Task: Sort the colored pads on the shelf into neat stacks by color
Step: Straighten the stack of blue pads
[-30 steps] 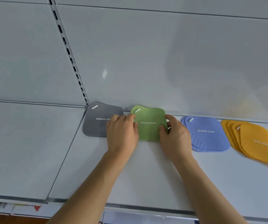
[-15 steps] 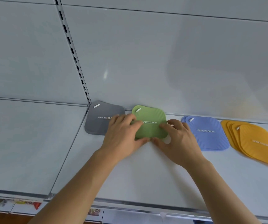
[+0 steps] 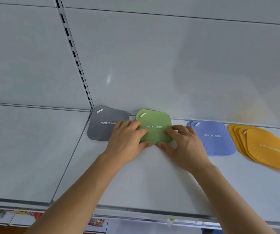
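Four colors of pads lie in a row on a white shelf (image 3: pixel 152 179), close to the back wall. The green pads (image 3: pixel 154 123) sit in the middle of the row, and both hands are on them. The left hand (image 3: pixel 127 141) holds the left side of the green pads, with its fingers bent over the top and its thumb at the front edge. The right hand (image 3: pixel 184 146) holds the right side the same way, fingers on top and thumb at the front edge. The two thumbs almost meet at the front of the pads. The words on the green top pad say REMOVE ODOR. Just to the left is the gray stack (image 3: pixel 102 125), tucked in the corner by a black slotted strip (image 3: pixel 75 59) on the wall. The left hand covers a bit of the gray stack's right side. To the right of the hands are the blue pads (image 3: pixel 215 137), with one pad peeking out a little from under the top one. Farther right are the orange pads (image 3: pixel 264 146), spread out like a fan and not lined up.
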{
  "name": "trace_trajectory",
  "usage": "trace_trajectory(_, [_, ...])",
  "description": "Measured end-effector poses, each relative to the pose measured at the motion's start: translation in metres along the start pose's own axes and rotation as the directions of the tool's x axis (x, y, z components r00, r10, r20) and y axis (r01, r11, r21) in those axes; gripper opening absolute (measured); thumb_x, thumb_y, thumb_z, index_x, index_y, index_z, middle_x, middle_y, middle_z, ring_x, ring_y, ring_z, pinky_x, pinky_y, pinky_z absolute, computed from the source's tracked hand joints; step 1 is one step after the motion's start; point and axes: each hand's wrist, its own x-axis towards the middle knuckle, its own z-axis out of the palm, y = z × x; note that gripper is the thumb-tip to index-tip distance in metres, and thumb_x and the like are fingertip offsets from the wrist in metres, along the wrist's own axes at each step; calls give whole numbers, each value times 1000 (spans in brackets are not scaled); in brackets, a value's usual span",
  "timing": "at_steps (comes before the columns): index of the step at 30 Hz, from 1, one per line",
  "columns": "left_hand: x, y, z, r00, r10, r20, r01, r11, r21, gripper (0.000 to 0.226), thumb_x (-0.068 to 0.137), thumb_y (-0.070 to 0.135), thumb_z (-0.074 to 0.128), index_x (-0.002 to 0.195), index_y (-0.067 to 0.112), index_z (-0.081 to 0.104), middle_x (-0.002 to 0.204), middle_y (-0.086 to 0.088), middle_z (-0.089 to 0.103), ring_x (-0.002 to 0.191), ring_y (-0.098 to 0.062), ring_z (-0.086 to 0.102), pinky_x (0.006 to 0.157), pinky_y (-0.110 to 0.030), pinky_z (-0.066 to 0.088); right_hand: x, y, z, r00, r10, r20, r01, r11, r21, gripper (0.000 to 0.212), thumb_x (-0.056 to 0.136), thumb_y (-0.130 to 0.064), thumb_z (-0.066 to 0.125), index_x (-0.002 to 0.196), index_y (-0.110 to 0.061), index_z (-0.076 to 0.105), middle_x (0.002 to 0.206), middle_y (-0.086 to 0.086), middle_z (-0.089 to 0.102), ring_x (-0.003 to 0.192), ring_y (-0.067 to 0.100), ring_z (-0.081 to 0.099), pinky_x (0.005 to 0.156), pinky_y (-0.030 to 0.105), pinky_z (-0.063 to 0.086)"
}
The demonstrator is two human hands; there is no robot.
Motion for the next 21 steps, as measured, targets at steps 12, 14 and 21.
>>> trace_trajectory(12, [-2, 51, -4, 990, 87, -114, -93, 994, -53, 41, 91, 53, 55, 102, 18, 75, 106, 0, 68, 110, -30, 61, 94, -44, 50, -48, 9, -35, 973, 89, -213, -115, 987, -113, 45, 95, -46, 60, 118, -11, 75, 128, 14, 67, 122, 42, 56, 88, 53, 55])
trace_trajectory(14, [1, 78, 0, 985, 117, -127, -130, 986, -102, 38, 93, 45, 48, 94, 18, 75, 97, 0, 69, 97, -30, 62, 85, -44, 51, -64, 22, -46, 953, 149, -263, -190, 972, -136, 37, 95, -40, 65, 116, -11, 76, 127, 16, 68, 121, 44, 56, 90, 53, 54])
trace_trajectory(21, [21, 150, 31, 987, 117, -111, -133, 980, -150, 39, 94, 39, 38, 87, 16, 69, 85, -5, 68, 83, -33, 61, 72, -43, 51, -70, 89, -63, 917, 366, -159, -395, 889, -231, 45, 94, -50, 56, 116, -15, 75, 118, 14, 70, 113, 44, 56, 91, 50, 52])
